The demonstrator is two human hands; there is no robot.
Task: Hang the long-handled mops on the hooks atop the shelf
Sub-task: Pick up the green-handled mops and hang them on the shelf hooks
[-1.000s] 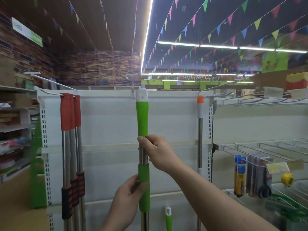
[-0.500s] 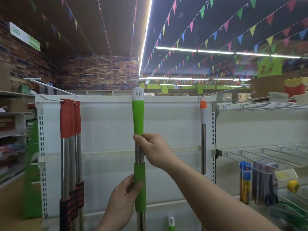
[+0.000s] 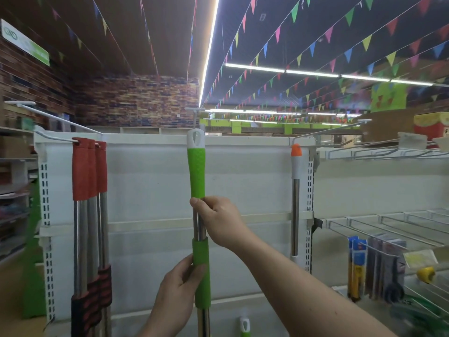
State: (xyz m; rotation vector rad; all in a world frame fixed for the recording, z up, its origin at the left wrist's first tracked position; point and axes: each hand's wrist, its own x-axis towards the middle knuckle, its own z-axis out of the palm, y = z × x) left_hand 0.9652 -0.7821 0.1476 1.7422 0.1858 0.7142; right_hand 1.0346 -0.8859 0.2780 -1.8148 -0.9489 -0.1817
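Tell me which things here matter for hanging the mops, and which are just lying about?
For the job: green-handled steel mop, held by left hand and right hand; white wire hook above it; red-handled mops and orange-capped mop, already hung.
Lying about: packaged goods on the right-side pegs; small yellow item; coloured bunting.

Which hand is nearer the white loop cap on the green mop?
The right hand, gripping the shaft below the white loop cap; left hand holds the lower green sleeve, farther down.
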